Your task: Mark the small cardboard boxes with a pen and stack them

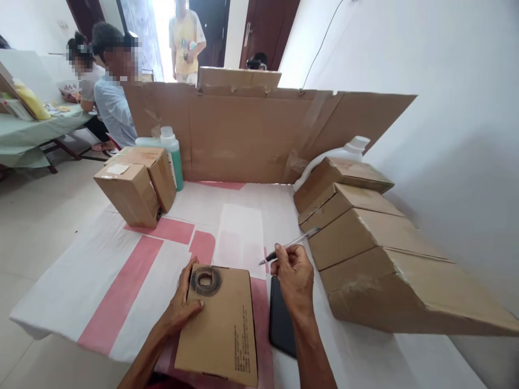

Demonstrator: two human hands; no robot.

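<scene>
A small brown cardboard box lies near the table's front edge, with printed text low on its right side. Black ink rings a squarish hole in its upper left corner. My left hand grips the box's left side, thumb on top and fingers along the edge. Above and right of the box, my right hand pinches a clear pen with a dark grip. The pen's tip points left, apart from the box. Under my right wrist lies a dark phone, partly covered by my forearm.
A white sheet lies beyond the box. Several cardboard boxes line the right side; two more boxes and a green bottle stand at left. A cardboard panel closes the back. Other people are beyond it.
</scene>
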